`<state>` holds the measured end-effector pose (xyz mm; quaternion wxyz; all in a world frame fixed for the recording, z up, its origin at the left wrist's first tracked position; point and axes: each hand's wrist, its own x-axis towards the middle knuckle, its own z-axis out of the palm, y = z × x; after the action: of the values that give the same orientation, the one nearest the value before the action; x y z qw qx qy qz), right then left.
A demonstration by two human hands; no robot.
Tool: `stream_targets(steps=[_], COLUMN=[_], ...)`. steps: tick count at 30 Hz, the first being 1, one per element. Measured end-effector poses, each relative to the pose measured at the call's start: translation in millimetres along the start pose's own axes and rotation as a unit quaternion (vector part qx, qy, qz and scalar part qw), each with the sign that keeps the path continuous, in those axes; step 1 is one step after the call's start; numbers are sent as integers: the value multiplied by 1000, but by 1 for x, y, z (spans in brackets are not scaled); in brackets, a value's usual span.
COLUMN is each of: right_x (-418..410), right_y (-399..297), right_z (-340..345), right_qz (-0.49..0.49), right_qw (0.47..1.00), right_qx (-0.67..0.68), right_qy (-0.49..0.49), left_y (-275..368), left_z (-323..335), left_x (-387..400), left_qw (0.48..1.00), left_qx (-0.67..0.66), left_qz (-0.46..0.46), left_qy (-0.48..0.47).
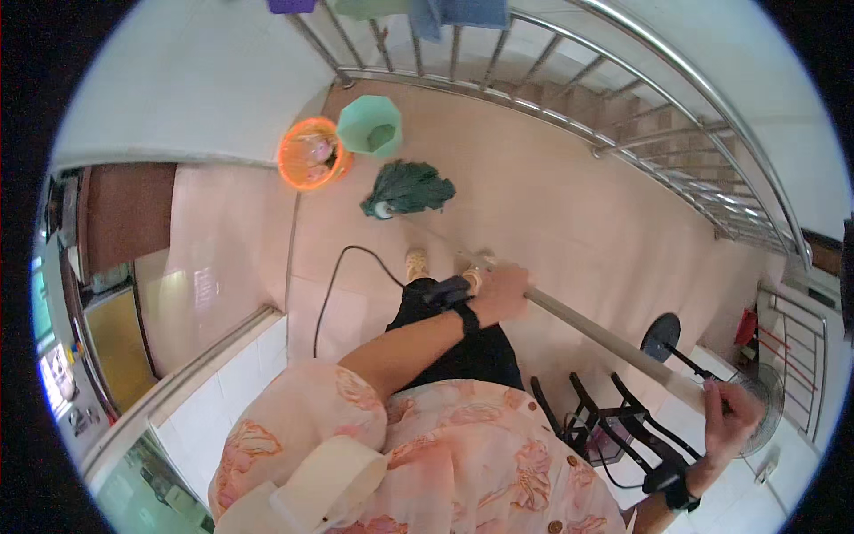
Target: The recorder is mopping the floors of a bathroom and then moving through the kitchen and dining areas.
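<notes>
A mop runs diagonally across the floor before me, its dark green head spread out beyond my feet. My left hand is closed around the lower part of its pale handle. Off to the right, my right hand is curled at the handle's upper end. Both wrists wear black straps with small devices, and a black cable loops from the left one. Past the mop head stand an orange basket lined with a plastic bag and a mint-green bucket.
Metal stair railings curve along the far and right sides, with cloths hanging on them. An upturned black stool and a standing fan are at the right. A low white-tiled wall lies to the left.
</notes>
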<state>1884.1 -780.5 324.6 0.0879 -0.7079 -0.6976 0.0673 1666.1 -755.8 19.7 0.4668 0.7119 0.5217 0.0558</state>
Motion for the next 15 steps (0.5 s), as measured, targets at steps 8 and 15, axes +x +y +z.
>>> stream_targets(steps=[8,15], right_x=[23,16], right_y=[-123,-196], right_z=[101,66], right_qz=[-248,-423], right_qw=[962,899], right_qx=[108,109], right_qy=[-46,-42], left_y=[-224,-190], left_z=[-1,-85], left_x=[-83,-144], left_qw=[966,964], left_qx=[33,15], left_qz=[21,-3], left_qy=[254,265])
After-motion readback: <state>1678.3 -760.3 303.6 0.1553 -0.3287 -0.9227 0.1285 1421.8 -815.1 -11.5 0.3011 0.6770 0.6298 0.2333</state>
